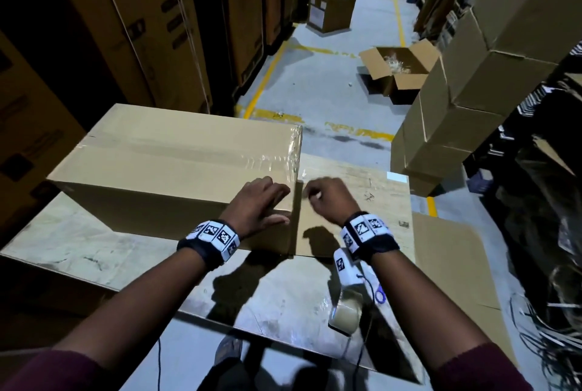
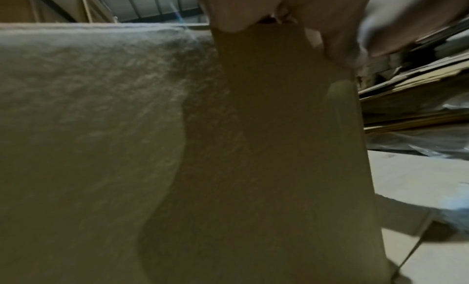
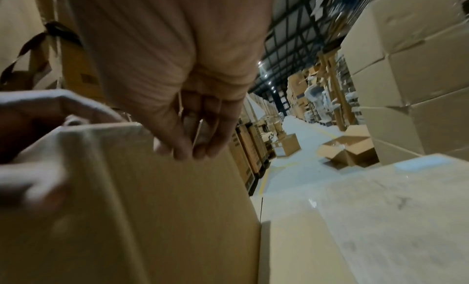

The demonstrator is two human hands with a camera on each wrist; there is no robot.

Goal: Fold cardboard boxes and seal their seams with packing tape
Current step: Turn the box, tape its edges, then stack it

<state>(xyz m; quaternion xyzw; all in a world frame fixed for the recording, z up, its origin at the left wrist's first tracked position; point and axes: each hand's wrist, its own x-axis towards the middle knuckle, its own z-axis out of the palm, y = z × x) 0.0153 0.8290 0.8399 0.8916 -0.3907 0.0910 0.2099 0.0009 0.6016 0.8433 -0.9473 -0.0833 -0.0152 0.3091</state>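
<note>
A closed cardboard box (image 1: 176, 151) lies on the cardboard-covered work surface (image 1: 94, 242). Clear packing tape (image 1: 267, 159) runs along its top seam and wraps over the right edge. My left hand (image 1: 261, 204) rests flat on the near side of the box by its right corner, fingers spread. My right hand (image 1: 326, 198) is just off the right end, its fingertips (image 3: 187, 149) together and touching the top edge of the box (image 3: 177, 208) on that end face. It holds nothing. The left wrist view shows the box wall (image 2: 101, 127) close up. A tape roll (image 1: 345, 316) lies under my right forearm.
Blue-handled scissors (image 1: 379, 294) lie beside the roll. A flat cardboard sheet (image 1: 450, 264) sticks out at the right. An open box (image 1: 398, 72) sits on the aisle floor, with stacked boxes (image 1: 456, 107) at the right and tall cartons (image 1: 141, 28) at the left.
</note>
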